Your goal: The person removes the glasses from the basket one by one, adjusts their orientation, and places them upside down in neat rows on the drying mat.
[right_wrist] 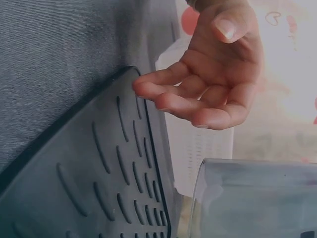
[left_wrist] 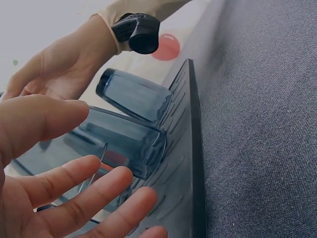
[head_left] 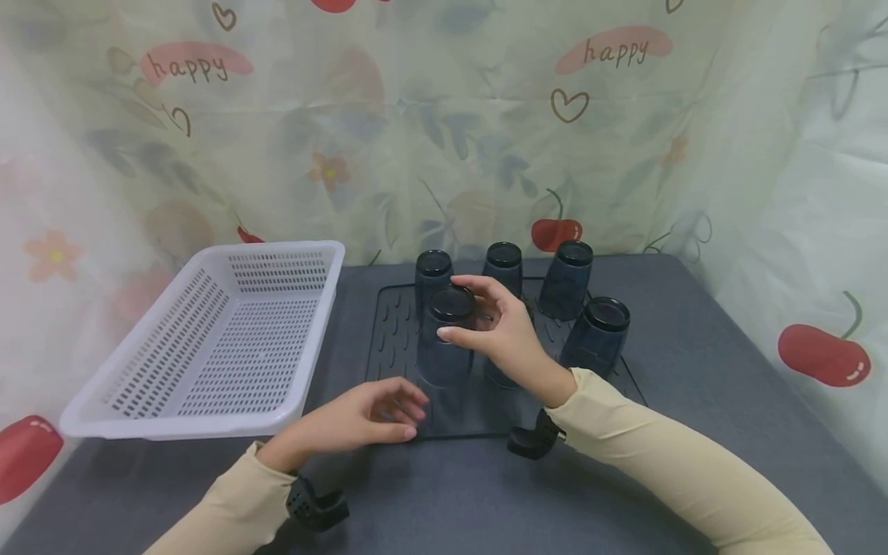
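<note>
My right hand (head_left: 509, 331) holds an upside-down dark blue glass (head_left: 444, 358) near its base, thumb at the front and fingers behind. In the right wrist view the rim of this glass (right_wrist: 247, 198) stands apart from the black ridged drying mat (right_wrist: 109, 173). My left hand (head_left: 354, 416) is by the mat's front left edge, palm turned inward, fingers relaxed and touching nothing. Another inverted glass (head_left: 499, 375) is partly hidden behind my right hand. To its right, one more glass (head_left: 597, 335) stands inverted on the mat.
Three inverted glasses form the back row: left (head_left: 433, 274), middle (head_left: 504, 266) and right (head_left: 567, 281). A white perforated plastic basket (head_left: 322, 324) sits left of the mat on the dark grey tabletop (head_left: 430, 501). A printed curtain (head_left: 416, 154) encloses the back and sides.
</note>
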### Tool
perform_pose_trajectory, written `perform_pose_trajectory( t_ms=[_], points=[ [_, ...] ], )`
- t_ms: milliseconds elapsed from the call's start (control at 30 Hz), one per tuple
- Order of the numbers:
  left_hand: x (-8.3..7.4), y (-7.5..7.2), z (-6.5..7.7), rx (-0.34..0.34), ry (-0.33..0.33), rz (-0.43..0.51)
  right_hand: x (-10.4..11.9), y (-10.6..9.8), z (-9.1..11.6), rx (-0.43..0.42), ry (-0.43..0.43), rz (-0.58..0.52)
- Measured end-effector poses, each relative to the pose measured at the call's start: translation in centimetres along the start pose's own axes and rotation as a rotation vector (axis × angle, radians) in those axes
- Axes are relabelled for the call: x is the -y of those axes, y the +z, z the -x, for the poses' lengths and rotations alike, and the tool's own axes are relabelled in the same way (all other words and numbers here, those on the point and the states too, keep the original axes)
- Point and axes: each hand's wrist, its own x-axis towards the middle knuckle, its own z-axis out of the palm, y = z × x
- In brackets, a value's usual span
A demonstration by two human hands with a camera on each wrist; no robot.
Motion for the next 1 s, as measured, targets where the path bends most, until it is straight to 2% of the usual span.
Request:
perform_pose_trajectory(
  t_ms=[333,633,1000],
  points=[
    [0.0,0.0,-0.1,0.003,-0.012,0.020,-0.6,0.9,-1.1,-0.020,0.026,-0.017],
    [0.1,0.0,-0.2,0.009,-0.011,0.028,-1.9,1.2,-1.2,-0.028,0.057,-0.021],
    [0.2,0.1,-0.4,0.003,-0.015,0.027,-2.6,1.9,-1.2,0.008,0.051,-0.047]
  ],
)
